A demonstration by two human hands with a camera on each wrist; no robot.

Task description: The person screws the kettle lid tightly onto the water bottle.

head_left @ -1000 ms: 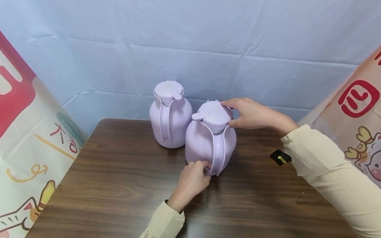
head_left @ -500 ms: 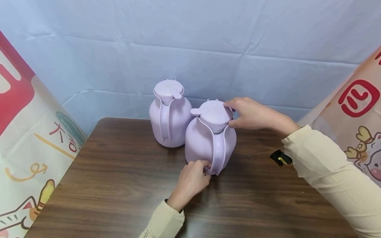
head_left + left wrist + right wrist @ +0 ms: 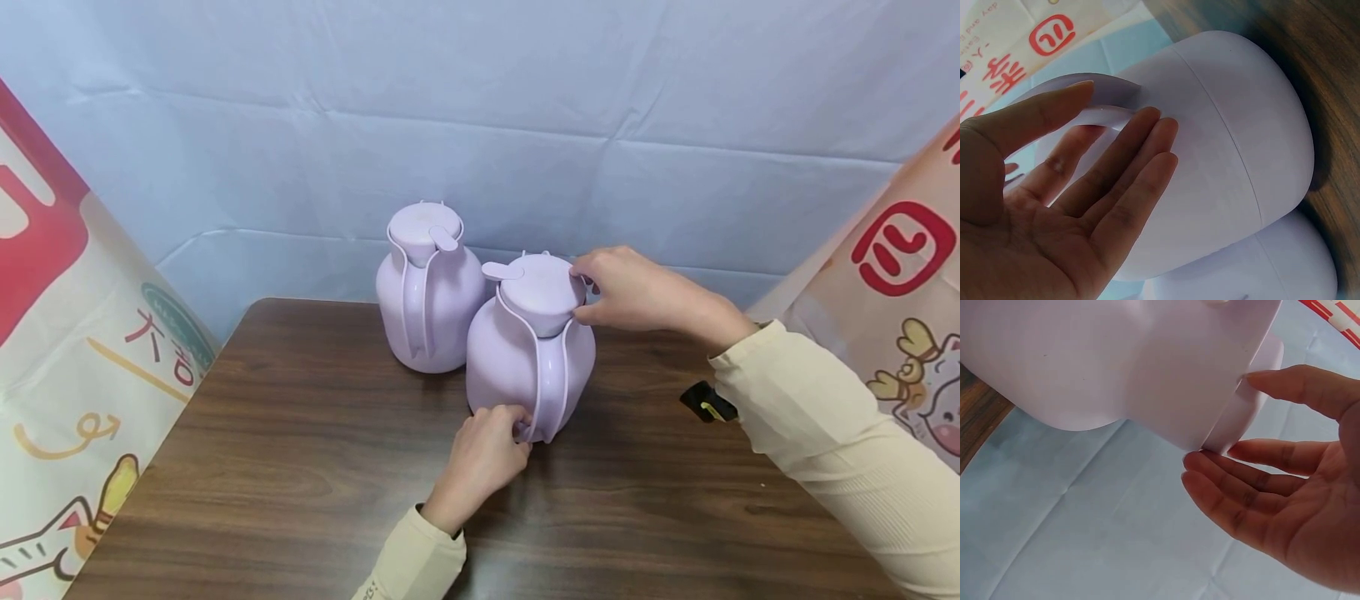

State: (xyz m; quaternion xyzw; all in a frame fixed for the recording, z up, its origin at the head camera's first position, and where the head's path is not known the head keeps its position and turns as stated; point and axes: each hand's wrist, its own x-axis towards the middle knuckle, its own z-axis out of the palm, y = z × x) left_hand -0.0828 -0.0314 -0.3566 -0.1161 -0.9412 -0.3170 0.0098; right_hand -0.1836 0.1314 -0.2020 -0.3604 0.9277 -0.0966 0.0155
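Observation:
Two lilac vacuum jugs stand upright on the brown table, the nearer jug to the right and in front of the farther jug. Low on the nearer jug's handle, my left hand pinches it between thumb and index finger; the left wrist view shows the other fingers extended beside the jug's body. My right hand holds the rim of that jug's round lid from the right, thumb on the near side, fingers on the far side. The lid's tab points left.
The wood-grain table ends at the back against a pale blue cloth. Printed banners stand at the left and right. A small black item with a yellow mark lies near my right sleeve.
The nearer jug's lid has turned clockwise seen from above, its tab swinging away from me. My right fingertips have shifted slightly right along the rim. The left hand keeps its place.

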